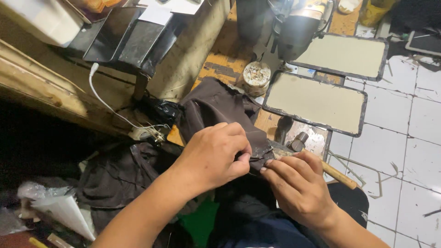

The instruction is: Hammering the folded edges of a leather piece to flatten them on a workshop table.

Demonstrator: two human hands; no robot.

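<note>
Both bare forearms reach in from below and meet at the middle. The left hand (213, 156) is curled, knuckles up, thumb and fingertips pinched together. The right hand (298, 186) lies beside it, fingers bent and pressing down, fingertips nearly touching the left thumb.

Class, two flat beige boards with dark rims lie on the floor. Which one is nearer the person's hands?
The lower board, just beyond the hammer by the right hand. The other board lies farther up, beside the sewing machine.

Hammer (321, 160) right of the fabric piece (216, 108), flat panels (317, 103) behind, tin (256, 76) between them.
</note>
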